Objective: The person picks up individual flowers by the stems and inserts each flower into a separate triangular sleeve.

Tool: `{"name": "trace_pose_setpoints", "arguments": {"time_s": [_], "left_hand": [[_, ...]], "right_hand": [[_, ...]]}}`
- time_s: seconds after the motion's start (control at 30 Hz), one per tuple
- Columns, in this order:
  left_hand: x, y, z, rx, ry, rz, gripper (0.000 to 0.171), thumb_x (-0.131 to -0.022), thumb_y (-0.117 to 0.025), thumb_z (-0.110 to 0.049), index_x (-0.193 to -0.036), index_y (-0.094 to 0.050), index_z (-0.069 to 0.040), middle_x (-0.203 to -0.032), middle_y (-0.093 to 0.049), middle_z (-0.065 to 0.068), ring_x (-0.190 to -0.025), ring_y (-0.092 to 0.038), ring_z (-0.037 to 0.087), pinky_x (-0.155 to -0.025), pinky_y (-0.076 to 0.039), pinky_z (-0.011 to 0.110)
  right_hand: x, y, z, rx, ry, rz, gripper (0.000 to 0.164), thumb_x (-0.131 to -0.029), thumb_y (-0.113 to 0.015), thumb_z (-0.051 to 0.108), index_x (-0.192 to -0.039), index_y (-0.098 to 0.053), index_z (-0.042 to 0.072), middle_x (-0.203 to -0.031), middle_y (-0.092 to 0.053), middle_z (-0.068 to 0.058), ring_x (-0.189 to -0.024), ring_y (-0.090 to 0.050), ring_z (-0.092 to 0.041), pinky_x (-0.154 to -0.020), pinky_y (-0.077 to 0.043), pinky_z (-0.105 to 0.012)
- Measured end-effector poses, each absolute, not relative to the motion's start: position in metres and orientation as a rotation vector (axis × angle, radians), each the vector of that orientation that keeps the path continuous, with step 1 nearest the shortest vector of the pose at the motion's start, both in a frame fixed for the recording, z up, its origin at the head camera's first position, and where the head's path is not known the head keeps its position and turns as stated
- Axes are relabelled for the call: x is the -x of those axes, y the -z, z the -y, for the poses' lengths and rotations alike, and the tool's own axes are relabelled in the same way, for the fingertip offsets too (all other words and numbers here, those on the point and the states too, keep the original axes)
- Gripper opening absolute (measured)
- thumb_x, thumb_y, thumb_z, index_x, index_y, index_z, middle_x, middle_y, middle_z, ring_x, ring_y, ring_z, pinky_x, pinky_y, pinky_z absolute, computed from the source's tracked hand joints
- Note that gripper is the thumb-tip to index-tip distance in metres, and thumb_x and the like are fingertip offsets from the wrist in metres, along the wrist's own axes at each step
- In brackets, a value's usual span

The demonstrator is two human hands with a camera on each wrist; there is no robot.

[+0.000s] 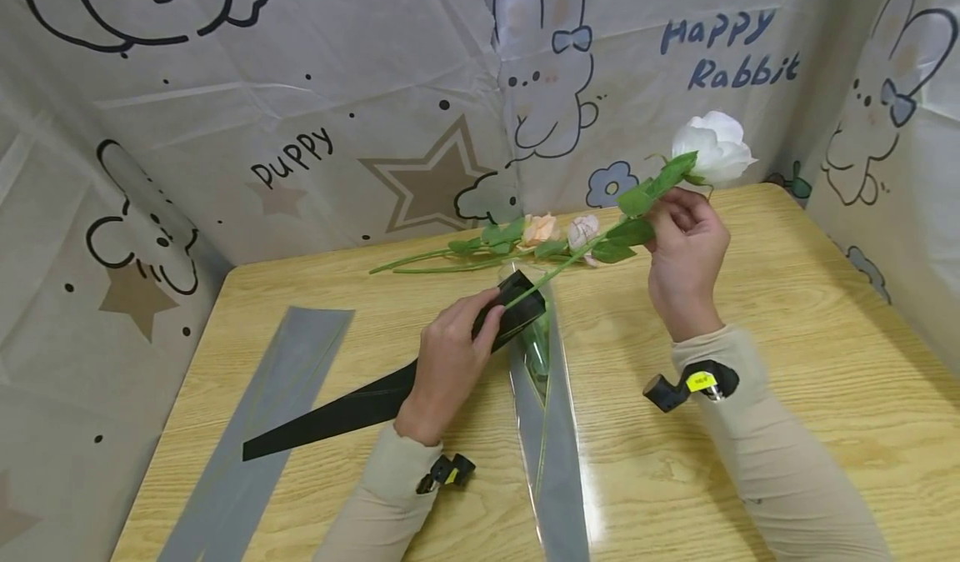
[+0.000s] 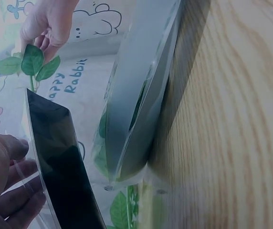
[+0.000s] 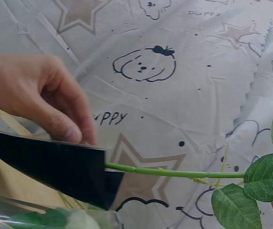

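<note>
My right hand [image 1: 686, 262] pinches an artificial white rose [image 1: 712, 147] just below its bloom, by the green leaves. The rose slants down to the left, and its stem [image 3: 174, 173] runs into the open mouth of a black flower sleeve [image 1: 360, 408]. Near that mouth, my left hand [image 1: 453, 353] grips the sleeve's edge between thumb and fingers. The lower end of the stem is hidden inside the black sleeve [image 2: 62, 167], whose narrow tip points to the lower left. Beneath the mouth lies a grey, clear-fronted sleeve [image 1: 558, 462] with a flower inside.
Flat grey sleeves [image 1: 262, 412] lie at the left of the wooden table [image 1: 810, 362]. Along its back edge rest a peach flower [image 1: 540, 230] and a pale pink flower [image 1: 583, 233] on green stems. Cloth with cartoon prints [image 1: 315, 87] hangs behind and at both sides.
</note>
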State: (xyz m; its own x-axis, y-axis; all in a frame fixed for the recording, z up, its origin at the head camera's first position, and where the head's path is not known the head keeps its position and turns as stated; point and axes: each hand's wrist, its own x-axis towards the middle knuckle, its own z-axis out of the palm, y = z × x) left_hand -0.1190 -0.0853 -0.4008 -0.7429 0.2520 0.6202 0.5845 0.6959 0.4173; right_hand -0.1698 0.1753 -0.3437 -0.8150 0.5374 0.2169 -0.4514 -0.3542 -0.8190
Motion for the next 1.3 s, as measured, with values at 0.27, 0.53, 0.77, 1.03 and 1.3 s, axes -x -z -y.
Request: {"name": "trace_pose_setpoints", "arguments": {"time_s": [0.27,0.53,0.77,1.03,1.3], "left_hand": [[0.119,0.400,0.084,0.651,0.835,2.353,0.025,-0.102,-0.067,-0.021,-0.123,-0.074,-0.007,-0.108,-0.080,0.010,-0.097,-0.079,0.023,-0.081,-0.066,0.038],[0.118,0.399,0.083,0.654,0.842,2.354,0.025,-0.103,-0.066,-0.021,-0.122,-0.074,-0.007,-0.109,-0.080,0.010,-0.097,-0.079,0.023,-0.081,-0.066,0.038],[0.117,0.399,0.081,0.676,0.818,2.334,0.025,-0.102,-0.068,-0.020,-0.121,-0.074,-0.006,-0.107,-0.080,0.010,-0.096,-0.078,0.023,-0.081,-0.066,0.036],[0.117,0.400,0.080,0.689,0.812,2.330,0.026,-0.101,-0.069,-0.020,-0.122,-0.074,-0.006,-0.109,-0.080,0.010,-0.098,-0.078,0.023,-0.083,-0.065,0.037],[0.115,0.399,0.079,0.673,0.821,2.359,0.027,-0.102,-0.067,-0.022,-0.123,-0.074,-0.007,-0.110,-0.080,0.010,-0.099,-0.078,0.023,-0.083,-0.065,0.036]], "right_hand": [[0.166,0.350,-0.161,0.134,-2.147,1.422,0.025,-0.094,-0.061,-0.008,-0.091,-0.069,0.015,-0.080,-0.074,0.008,-0.069,-0.067,-0.002,-0.054,-0.054,-0.015],[0.164,0.357,-0.147,0.109,-2.170,1.492,0.026,-0.090,-0.064,-0.009,-0.091,-0.067,0.017,-0.079,-0.072,0.011,-0.069,-0.064,-0.001,-0.051,-0.047,-0.013],[0.159,0.362,-0.137,0.072,-2.186,1.574,0.028,-0.092,-0.064,-0.007,-0.091,-0.068,0.021,-0.081,-0.073,0.012,-0.073,-0.066,-0.001,-0.055,-0.052,-0.013],[0.154,0.368,-0.128,0.006,-2.232,1.595,0.030,-0.094,-0.060,-0.009,-0.096,-0.070,0.020,-0.086,-0.074,0.010,-0.079,-0.071,-0.004,-0.068,-0.063,-0.020],[0.154,0.372,-0.123,0.020,-2.196,1.664,0.032,-0.090,-0.062,-0.009,-0.094,-0.070,0.021,-0.084,-0.073,0.013,-0.081,-0.069,-0.003,-0.069,-0.061,-0.018]]}}
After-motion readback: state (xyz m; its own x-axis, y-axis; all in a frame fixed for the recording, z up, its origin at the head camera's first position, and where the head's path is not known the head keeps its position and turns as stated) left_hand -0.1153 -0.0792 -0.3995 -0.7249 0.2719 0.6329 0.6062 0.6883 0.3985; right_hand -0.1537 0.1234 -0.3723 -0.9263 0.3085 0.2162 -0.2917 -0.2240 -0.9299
